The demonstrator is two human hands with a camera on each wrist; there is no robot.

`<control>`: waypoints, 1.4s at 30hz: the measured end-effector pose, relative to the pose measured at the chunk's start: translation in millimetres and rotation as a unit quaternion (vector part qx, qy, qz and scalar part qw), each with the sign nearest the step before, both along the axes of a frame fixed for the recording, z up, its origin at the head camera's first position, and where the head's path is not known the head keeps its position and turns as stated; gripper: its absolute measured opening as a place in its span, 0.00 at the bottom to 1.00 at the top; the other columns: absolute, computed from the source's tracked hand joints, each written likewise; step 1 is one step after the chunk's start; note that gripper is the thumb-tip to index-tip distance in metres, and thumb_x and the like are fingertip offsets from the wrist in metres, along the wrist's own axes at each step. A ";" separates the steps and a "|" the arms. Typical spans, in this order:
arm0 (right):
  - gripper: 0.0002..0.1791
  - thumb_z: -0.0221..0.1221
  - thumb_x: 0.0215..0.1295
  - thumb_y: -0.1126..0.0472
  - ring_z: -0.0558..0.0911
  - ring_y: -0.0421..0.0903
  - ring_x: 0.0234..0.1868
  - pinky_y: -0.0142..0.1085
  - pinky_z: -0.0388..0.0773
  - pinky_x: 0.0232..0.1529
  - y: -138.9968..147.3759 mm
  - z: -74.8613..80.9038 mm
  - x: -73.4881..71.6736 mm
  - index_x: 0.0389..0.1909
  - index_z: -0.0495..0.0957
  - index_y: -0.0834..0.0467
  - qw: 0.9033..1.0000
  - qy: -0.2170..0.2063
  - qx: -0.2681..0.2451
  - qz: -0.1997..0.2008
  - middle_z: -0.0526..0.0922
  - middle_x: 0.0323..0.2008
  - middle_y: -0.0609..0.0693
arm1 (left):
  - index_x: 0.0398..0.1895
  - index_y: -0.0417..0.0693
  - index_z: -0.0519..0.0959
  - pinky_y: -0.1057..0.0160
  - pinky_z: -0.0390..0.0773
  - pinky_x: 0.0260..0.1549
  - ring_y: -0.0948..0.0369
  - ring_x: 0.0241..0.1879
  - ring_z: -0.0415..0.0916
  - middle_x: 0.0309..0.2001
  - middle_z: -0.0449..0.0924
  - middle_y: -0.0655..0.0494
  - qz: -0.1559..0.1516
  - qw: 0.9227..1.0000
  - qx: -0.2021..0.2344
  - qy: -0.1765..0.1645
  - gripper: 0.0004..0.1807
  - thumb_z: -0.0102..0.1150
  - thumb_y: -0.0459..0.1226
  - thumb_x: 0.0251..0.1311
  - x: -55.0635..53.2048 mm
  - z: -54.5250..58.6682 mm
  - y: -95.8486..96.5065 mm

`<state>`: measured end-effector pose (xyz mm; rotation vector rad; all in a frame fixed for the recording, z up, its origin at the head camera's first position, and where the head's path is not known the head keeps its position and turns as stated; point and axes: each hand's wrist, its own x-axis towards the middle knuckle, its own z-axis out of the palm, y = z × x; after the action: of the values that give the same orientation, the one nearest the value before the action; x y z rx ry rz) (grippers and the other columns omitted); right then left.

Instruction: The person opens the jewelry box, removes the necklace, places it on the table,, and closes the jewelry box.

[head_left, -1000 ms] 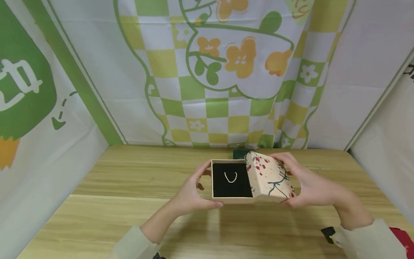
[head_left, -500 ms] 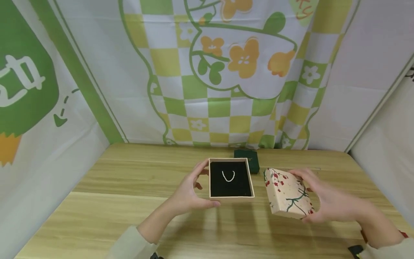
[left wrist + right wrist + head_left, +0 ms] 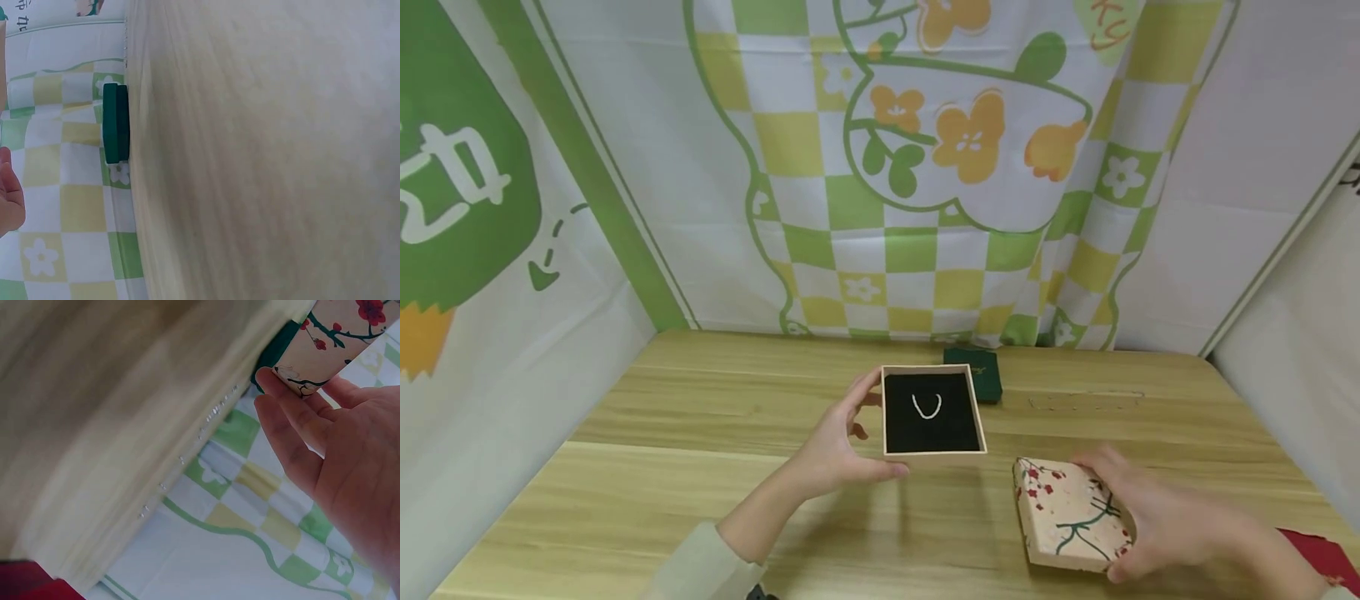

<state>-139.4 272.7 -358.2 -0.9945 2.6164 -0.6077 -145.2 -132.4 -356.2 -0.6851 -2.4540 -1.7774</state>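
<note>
My left hand (image 3: pixel 842 446) grips the left side of a square cream box base (image 3: pixel 883 412), thumb in front and fingers behind, raised over the table. Inside lies a black pad (image 3: pixel 955 429) with a thin silvery chain (image 3: pixel 927 415) looped in a U on it. To the right, my right hand (image 3: pixel 1165 512) holds the box lid (image 3: pixel 1060 517) by its right side, close over the table. Red blossoms and dark green branches decorate the lid. In the left wrist view, only fingertips (image 3: pixel 9 200) show at the left edge.
Behind the box base, a dark green box (image 3: pixel 988 385) stands on the wooden table (image 3: pixel 700 492). A thin beaded chain (image 3: pixel 1082 405) lies stretched out right of it. Something flat and red (image 3: pixel 1318 558) lies at the right edge. A checked curtain (image 3: pixel 910 250) hangs behind the table.
My right hand has lifted the lid off the base and carried it right and down toward the table. The base has shifted slightly left; the green box and beaded chain have come into view.
</note>
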 end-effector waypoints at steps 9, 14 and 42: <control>0.54 0.76 0.43 0.39 0.68 0.32 0.53 0.26 0.72 0.47 -4.2 -10.6 12.1 0.68 0.58 0.52 1.000 -0.025 0.001 0.013 0.64 0.58 0.46 | 0.78 0.43 0.52 0.63 0.74 0.45 0.50 0.63 0.65 0.72 0.60 0.47 -0.001 1.000 0.000 -0.008 0.62 0.81 0.34 0.39 -1.9 -2.8 -1.9; 0.47 0.72 0.49 0.36 0.67 0.29 0.52 0.26 0.73 0.45 -2.8 -15.1 17.7 0.65 0.59 0.47 0.998 -0.015 -0.022 0.051 0.64 0.54 0.38 | 0.78 0.43 0.52 0.63 0.74 0.45 0.50 0.63 0.65 0.72 0.61 0.47 -0.006 1.000 0.003 -0.013 0.62 0.81 0.34 0.39 -1.9 -1.9 -1.4; 0.52 0.69 0.51 0.34 0.64 0.33 0.55 0.30 0.74 0.43 -2.7 -25.3 16.5 0.70 0.57 0.55 0.999 0.017 0.002 0.042 0.65 0.60 0.45 | 0.79 0.43 0.50 0.54 0.74 0.47 0.50 0.65 0.64 0.77 0.54 0.49 -0.024 0.999 -0.004 -0.020 0.62 0.80 0.34 0.41 -4.7 -3.8 2.0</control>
<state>-123.0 270.0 -383.4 -1.1160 2.5899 -0.5707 -149.8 -130.4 -360.0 -0.7237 -2.4912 -1.8171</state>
